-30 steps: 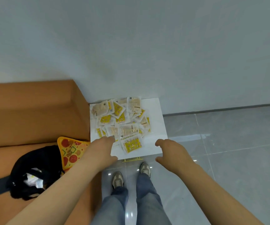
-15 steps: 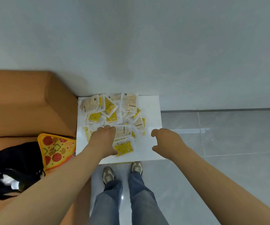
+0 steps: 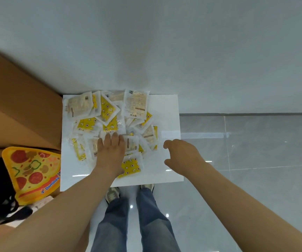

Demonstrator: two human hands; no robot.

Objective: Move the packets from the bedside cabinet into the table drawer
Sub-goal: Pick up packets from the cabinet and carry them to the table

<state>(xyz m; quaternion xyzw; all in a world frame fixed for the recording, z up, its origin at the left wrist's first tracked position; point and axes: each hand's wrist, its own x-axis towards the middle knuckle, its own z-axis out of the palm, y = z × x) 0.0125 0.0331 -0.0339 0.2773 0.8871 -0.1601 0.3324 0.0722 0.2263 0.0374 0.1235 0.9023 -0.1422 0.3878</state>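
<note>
Packets [image 3: 108, 110] are noted in a loose overlapping heap on the left and middle of the white cabinet [image 3: 166, 113] top; left grip [image 3: 111, 153] is laid flat on the near packets, fingers straight, nothing seen pinched; right grip [image 3: 183, 157] is held over bare top to the right, fingers loosely curled, empty. Packets are judged light, soft and slick, liable to slide, so best gathered in a bunch or pinched by a sealed edge. Packets under the left palm are hidden, print is too small to be read, and no drawer is seen.
</note>
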